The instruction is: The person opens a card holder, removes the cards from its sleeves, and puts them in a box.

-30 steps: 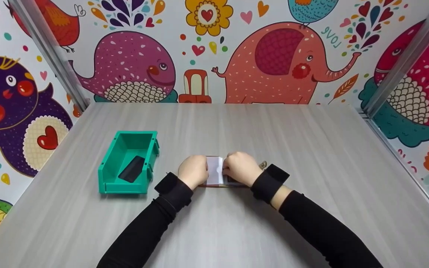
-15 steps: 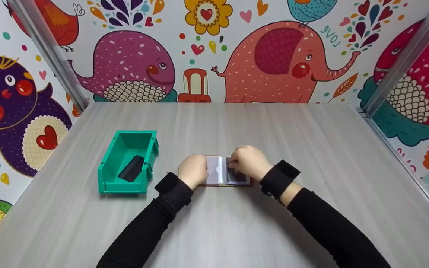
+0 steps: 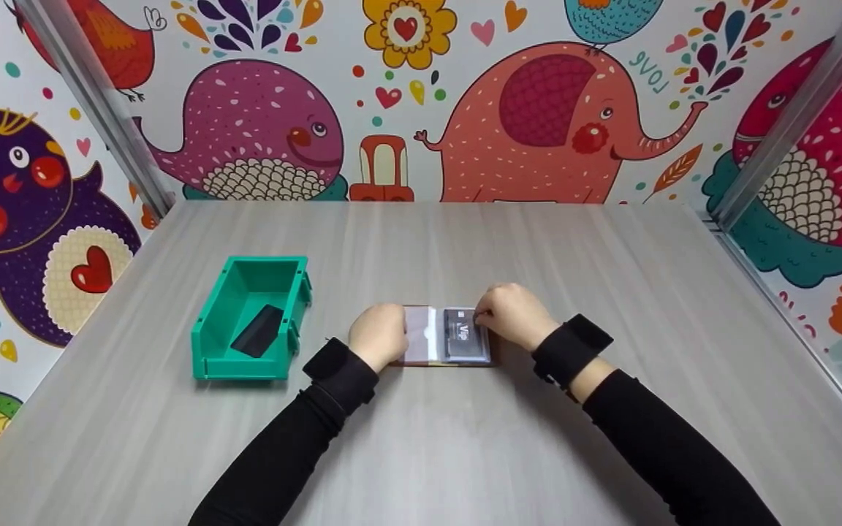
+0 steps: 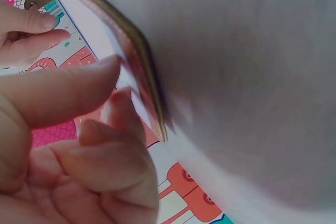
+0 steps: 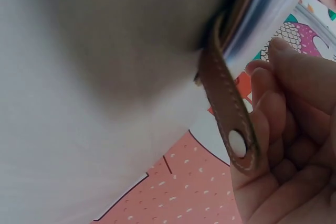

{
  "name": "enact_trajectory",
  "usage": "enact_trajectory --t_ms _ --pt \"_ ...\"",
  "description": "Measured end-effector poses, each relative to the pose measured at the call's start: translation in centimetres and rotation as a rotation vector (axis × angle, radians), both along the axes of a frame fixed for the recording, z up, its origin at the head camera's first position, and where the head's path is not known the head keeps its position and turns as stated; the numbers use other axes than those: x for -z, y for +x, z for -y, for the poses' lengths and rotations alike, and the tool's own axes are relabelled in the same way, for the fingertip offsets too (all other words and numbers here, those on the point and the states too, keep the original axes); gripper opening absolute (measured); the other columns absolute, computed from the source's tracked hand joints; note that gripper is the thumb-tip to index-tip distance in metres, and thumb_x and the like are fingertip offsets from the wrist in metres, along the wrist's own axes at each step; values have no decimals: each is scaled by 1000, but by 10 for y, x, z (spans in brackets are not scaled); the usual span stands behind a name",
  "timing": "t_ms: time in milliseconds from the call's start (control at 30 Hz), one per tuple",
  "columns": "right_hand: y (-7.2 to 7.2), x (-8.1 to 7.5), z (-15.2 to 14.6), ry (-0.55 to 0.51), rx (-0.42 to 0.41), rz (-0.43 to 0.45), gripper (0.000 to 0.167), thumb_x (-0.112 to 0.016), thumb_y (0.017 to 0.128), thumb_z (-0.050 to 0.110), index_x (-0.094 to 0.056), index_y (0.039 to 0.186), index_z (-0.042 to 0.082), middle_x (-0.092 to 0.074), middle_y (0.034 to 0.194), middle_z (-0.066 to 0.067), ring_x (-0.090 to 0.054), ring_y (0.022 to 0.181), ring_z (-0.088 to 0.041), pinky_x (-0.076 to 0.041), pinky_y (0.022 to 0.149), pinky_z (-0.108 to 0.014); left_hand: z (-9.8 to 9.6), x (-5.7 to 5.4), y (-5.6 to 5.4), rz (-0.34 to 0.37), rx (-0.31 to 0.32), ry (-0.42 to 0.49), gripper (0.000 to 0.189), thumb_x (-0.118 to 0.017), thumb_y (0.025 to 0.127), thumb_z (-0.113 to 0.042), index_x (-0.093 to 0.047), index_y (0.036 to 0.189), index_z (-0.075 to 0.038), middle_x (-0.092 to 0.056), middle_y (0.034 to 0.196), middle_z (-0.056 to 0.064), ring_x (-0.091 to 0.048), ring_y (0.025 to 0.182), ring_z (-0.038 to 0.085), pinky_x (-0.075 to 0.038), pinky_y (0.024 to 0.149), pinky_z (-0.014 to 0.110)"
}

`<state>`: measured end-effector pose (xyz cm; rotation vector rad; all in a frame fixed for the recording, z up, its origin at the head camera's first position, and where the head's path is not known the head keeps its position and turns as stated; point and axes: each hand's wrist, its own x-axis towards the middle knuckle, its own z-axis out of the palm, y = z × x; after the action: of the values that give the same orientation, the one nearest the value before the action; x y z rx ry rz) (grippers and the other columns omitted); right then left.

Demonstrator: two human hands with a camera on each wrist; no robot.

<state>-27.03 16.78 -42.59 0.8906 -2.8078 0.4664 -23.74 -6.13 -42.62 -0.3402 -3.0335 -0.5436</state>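
A brown card holder (image 3: 495,356) lies spread on the table, with clear plastic sleeves. On its left side is a pale sleeve (image 3: 418,336); on its right side, a dark card (image 3: 466,337) marked "Vip". My left hand (image 3: 379,334) holds the left edge, its thumb and fingertip against the sleeve in the left wrist view. My right hand (image 3: 514,314) has curled fingers at the card's upper right edge, overlapping it. In the right wrist view nothing shows between its thumb and index finger, and the holder's snap strap (image 5: 228,108) hangs in front of that hand.
A green bin (image 3: 205,358) with a flat black object (image 3: 258,332) in it stands left of my left hand. Cartoon-printed walls (image 3: 392,88) border the grey table (image 3: 406,446) at the back and both sides.
My right hand has moved rightward from the holder's middle fold to its right edge, uncovering the dark card. The left hand stays at the left edge.
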Motion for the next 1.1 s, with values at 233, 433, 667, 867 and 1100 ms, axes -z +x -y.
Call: enact_trajectory --t_ms 233,433,667,867,1100 --pt "-1 2 -2 9 20 8 9 -76 79 1 -79 86 5 -72 86 -10 -68 80 -25 -54 75 -39 0 1 -1 -4 9 10 8 -68 73 3 -69 74 -5 -69 79 9 -66 76 31 -53 70 43" --pt "-1 3 -4 11 17 -5 8 -77 79 2 -79 86 6 -72 85 -9 -68 79 -24 -54 74 -39 0 2 0 -13 9 19 10 -66 72 4 -66 68 -6 -67 74 8 -62 70 27 -52 66 43" --pt "0 5 -5 18 0 -43 5 -80 78 4 -79 82 6 -72 83 -7 -68 76 -24 -53 71 -40 1 2 0 -18 22 33 18 -63 70 5 -59 60 -8 -62 66 5 -52 61 21 -51 61 43" --pt "0 5 -4 16 1 -32 5 -80 77 4 -79 81 6 -72 82 -8 -68 75 -25 -54 71 -40 2 2 0 -22 24 32 16 -64 71 5 -61 62 -8 -62 66 5 -54 62 23 -51 61 43" --pt "-1 7 -3 5 9 -9 6 -79 78 1 -79 80 7 -72 83 -8 -68 76 -25 -54 72 -40 2 1 0 -17 24 24 21 -63 71 5 -56 58 -10 -56 62 2 -47 59 20 -49 59 42"
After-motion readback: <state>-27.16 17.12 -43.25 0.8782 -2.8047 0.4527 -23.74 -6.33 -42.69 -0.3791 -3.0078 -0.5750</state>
